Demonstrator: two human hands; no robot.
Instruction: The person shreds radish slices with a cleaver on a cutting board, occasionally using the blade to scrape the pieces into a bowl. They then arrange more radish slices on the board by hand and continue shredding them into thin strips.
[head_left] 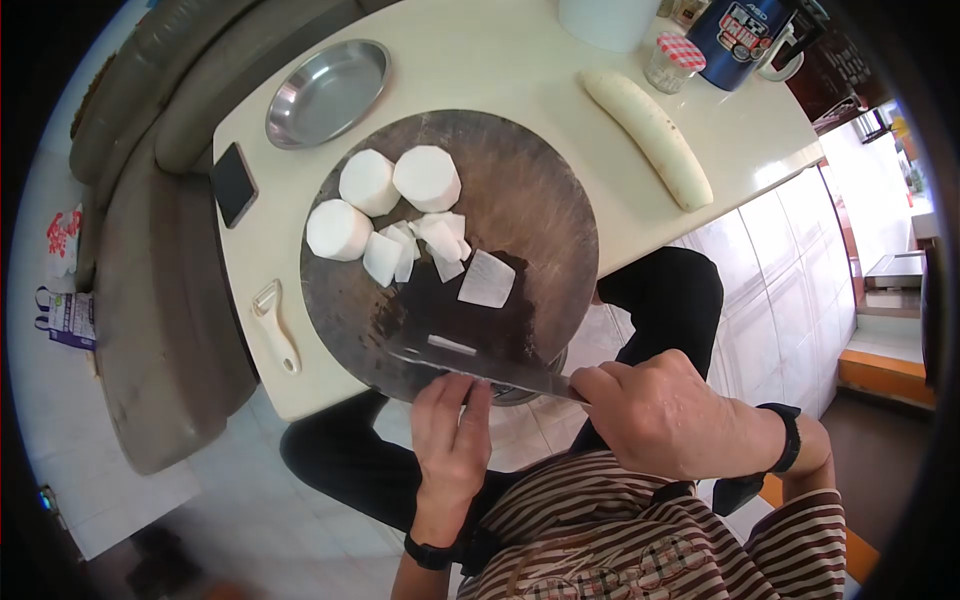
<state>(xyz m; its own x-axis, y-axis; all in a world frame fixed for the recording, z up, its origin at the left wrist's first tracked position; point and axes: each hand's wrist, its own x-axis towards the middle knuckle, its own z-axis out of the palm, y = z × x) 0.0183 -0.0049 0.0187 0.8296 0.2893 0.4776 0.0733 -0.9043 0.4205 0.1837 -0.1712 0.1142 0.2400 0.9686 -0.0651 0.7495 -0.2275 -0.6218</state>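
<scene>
Head view, looking straight down. A round dark cutting board (pixel 530 190) sits at the near edge of a pale table (pixel 500 60), overhanging it slightly.

The right hand (pixel 655 415) is clenched around the handle of a cleaver (pixel 480 368), whose blade lies flat across the near rim of the board. The left hand (pixel 450 440) is not gripping. Its fingers are stretched out and rest on the flat of the blade, beside a thin white sliver (pixel 452 346) stuck to the steel.

On the far left part of the board stand three thick radish chunks (pixel 368 182), close together and uncut. Just beside them, toward the board's middle, lies a small heap of thin radish slices (pixel 425 245), with one slice set a little apart.

A whole peeled radish (pixel 650 125) lies near the right edge of the table. A steel dish (pixel 327 92) is at the far left corner, a phone (pixel 234 183) at the left edge, and a peeler (pixel 275 325) at the near left corner.

The slicing looks only just started. A few slices are done, while three chunks and the whole radish remain.
</scene>
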